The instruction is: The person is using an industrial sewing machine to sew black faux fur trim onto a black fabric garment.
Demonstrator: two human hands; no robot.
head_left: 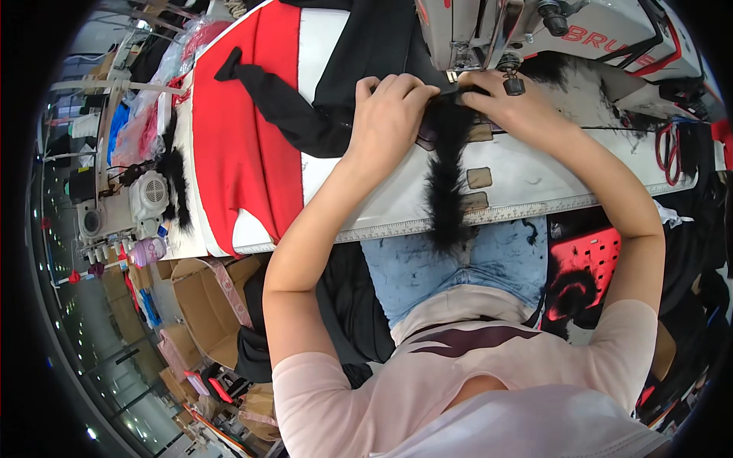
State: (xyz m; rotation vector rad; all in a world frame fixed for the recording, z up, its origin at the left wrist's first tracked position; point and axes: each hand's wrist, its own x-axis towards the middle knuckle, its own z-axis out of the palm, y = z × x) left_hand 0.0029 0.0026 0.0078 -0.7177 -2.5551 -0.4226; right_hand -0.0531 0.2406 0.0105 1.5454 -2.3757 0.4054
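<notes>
At the sewing machine (527, 34), my left hand (389, 114) pinches black fabric (374, 53) just left of the presser foot, fingers bent and closed. My right hand (508, 103) lies right of the needle area, its fingertips closed on the upper end of a black fur strip (447, 179). That strip hangs over the table's front edge toward my lap. The machine head partly hides my right fingertips. A narrow black fabric piece (286, 103), like a sleeve or tie, trails left from under my left wrist.
Red fabric (248, 153) drapes across the white sewing table (374, 195), whose front edge carries a measuring tape (527, 208). Red-handled scissors (669, 153) lie at the right. A red perforated basket (592, 263) is below; a cardboard box (210, 305) stands lower left.
</notes>
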